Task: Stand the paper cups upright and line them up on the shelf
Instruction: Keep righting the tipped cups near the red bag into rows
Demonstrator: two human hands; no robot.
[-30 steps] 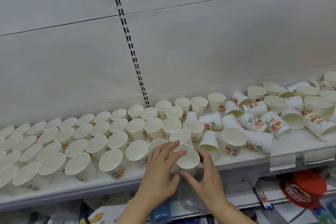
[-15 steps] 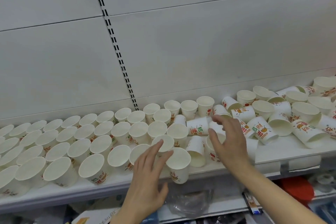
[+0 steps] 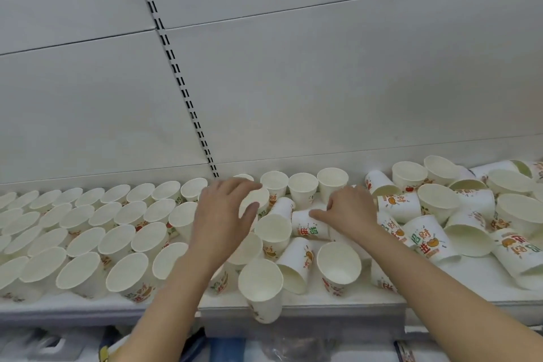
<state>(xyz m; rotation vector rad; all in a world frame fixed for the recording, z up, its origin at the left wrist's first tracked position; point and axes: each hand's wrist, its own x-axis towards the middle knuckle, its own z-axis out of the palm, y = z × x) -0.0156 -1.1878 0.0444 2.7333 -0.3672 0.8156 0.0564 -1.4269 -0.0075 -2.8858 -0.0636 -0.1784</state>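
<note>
Change: both hands have left the front-edge cup [image 3: 261,288], now upright, reaching deeper.
Left hand [image 3: 223,214]: loosely cupping an upright cup [image 3: 255,200].
Right hand [image 3: 349,211]: fingers curled onto a toppled cup [image 3: 308,225]; next to stand.

Grey back panels [image 3: 323,82], slotted upright [image 3: 179,79]
</note>
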